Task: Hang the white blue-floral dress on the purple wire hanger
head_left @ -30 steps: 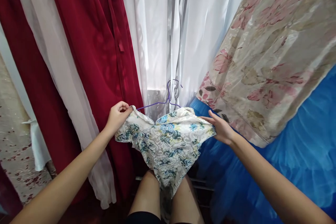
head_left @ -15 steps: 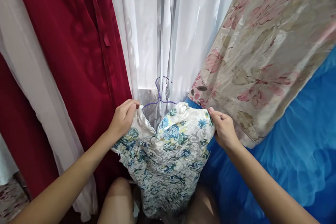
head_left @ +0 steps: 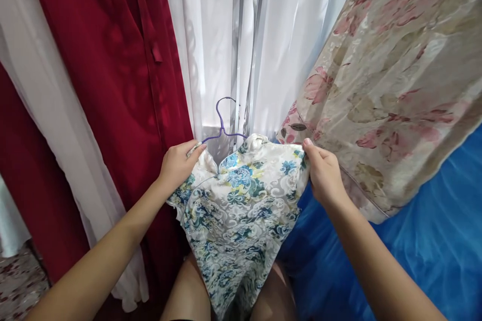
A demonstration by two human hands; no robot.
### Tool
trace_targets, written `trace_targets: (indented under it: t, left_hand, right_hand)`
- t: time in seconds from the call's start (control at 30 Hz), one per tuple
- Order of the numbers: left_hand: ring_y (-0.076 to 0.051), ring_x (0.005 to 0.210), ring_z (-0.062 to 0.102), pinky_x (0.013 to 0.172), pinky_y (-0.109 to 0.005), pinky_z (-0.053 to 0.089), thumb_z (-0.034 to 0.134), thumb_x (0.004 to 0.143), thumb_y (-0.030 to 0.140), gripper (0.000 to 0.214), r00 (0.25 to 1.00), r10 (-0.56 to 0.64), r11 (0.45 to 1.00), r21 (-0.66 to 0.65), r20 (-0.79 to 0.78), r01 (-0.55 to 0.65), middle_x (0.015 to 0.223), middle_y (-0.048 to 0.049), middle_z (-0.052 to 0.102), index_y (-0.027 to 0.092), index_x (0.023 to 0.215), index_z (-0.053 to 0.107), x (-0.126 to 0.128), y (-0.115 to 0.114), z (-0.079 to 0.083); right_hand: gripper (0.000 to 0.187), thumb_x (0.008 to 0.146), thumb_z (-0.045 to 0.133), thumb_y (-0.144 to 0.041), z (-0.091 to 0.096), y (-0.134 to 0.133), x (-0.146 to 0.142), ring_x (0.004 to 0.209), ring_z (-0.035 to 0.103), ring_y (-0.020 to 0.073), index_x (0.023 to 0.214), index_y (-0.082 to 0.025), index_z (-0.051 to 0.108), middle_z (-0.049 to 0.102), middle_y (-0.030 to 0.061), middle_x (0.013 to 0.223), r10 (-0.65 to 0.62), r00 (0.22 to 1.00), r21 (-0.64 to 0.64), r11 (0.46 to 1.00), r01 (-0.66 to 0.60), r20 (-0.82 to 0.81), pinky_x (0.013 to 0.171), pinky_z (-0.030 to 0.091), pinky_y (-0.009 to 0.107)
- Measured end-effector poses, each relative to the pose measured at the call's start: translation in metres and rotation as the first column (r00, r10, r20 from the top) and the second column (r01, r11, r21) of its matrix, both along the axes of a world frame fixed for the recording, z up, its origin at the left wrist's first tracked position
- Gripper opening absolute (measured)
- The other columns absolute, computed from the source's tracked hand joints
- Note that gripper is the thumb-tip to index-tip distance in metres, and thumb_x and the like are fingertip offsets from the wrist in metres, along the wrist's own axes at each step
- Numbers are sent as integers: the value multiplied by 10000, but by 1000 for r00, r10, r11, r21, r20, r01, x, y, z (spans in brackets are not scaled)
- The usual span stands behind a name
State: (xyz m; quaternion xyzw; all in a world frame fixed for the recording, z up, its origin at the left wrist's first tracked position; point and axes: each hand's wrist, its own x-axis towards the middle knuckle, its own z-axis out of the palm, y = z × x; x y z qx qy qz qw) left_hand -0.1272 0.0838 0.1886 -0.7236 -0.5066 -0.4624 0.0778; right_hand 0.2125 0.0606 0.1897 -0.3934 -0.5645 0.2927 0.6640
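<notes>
A white dress (head_left: 241,200) with a blue, green and yellow floral print hangs on a purple hanger (head_left: 221,125), whose hook and upper arms show above the neckline. My left hand (head_left: 179,163) is closed on the dress's left shoulder, beside the hanger's arm. My right hand (head_left: 323,170) pinches the edge of the right shoulder between thumb and fingers. The fabric is stretched out between both hands. Its lower part drops down between the legs, and the rest of the hanger is hidden inside the garment.
Dark red cloth (head_left: 113,85) and sheer white fabric (head_left: 56,60) hang at left. White curtains (head_left: 297,35) are behind the hanger. Beige fabric with pink flowers (head_left: 395,90) hangs at right, over blue tulle (head_left: 425,246). Bare knees (head_left: 188,291) are below.
The dress and hanger have risen slightly, and the hanger has shifted a little left. My left hand has moved slightly right. Both hands keep hold of the shoulders.
</notes>
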Motion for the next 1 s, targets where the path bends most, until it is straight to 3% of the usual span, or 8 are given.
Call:
trace_targets:
  t: [0.2, 0.43, 0.6, 0.7, 0.77, 0.83, 0.93, 1.0]
  left_hand:
    - [-160, 651, 482, 613, -266, 292, 503, 962, 444, 367, 1000, 3, 1000, 0, 13, -3, 687, -4, 552, 189, 707, 569, -11, 12, -1]
    - [-168, 589, 463, 557, -271, 315, 437, 968, 562, 476, 930, 46, 993, -116, 365, -3, 604, -2, 493, 198, 676, 529, -48, 13, -57]
    - [-178, 632, 499, 578, -290, 392, 330, 943, 734, 592, 740, -18, 997, 67, 672, -37, 708, -26, 533, 213, 813, 578, -33, 2, -76]
    - [-172, 534, 462, 515, -304, 367, 238, 921, 788, 664, 523, -94, 962, -59, 847, 268, 610, -20, 487, 223, 732, 531, -10, -7, -65]
    - [-161, 499, 428, 507, -301, 347, 271, 930, 759, 650, 357, -180, 798, -76, 917, 598, 557, -15, 444, 214, 668, 508, 12, -17, -56]
    - [-146, 502, 416, 531, -292, 343, 360, 948, 684, 604, 157, -232, 528, -11, 960, 849, 534, -9, 407, 193, 634, 520, 40, -29, -51]
    - [-129, 523, 446, 566, -283, 357, 495, 942, 583, 497, -39, -150, 121, 58, 988, 991, 559, -8, 437, 169, 694, 610, 84, -46, -53]
    - [-128, 573, 511, 603, -283, 405, 561, 927, 557, 441, -33, -94, -40, 29, 995, 999, 658, -39, 550, 156, 775, 664, 107, -53, -59]
  right_hand:
    - [514, 909, 589, -646, 9, -13, -19, 545, 424, 152, 624, -228, 498, 469, -3, 564, 63, 995, -9, 998, -62, 76, 510, 343, 274]
    - [332, 1032, 485, -366, -59, -97, -41, 660, 571, 170, 765, -218, 616, 624, 36, 750, 335, 702, -41, 915, -401, 628, 636, 456, 280]
    - [239, 973, 618, -324, -95, -124, -21, 1105, 686, 271, 1173, -344, 746, 732, 71, 1210, 502, 578, -204, 840, -502, 644, 972, 540, 376]
    - [320, 973, 614, -378, -94, -117, -12, 1170, 665, 302, 1273, -344, 719, 726, 90, 1251, 487, 667, -243, 870, -430, 563, 1030, 521, 445]
    - [360, 991, 576, -414, -92, -107, -15, 1222, 632, 303, 1321, -322, 687, 677, 99, 1340, 464, 734, -268, 886, -378, 496, 1068, 489, 468]
    - [460, 990, 573, -446, -92, -96, -22, 1306, 565, 294, 1431, -319, 584, 584, 93, 1461, 404, 813, -249, 912, -326, 418, 1118, 437, 470]
    - [468, 979, 581, -496, -98, -88, -35, 1187, 611, 273, 1390, -274, 595, 649, 92, 1337, 406, 869, -279, 902, -330, 283, 1016, 495, 407]
    - [384, 971, 572, -540, -107, -90, -39, 875, 661, 233, 1094, -209, 723, 727, 66, 987, 515, 843, -367, 822, -435, 153, 778, 537, 334]
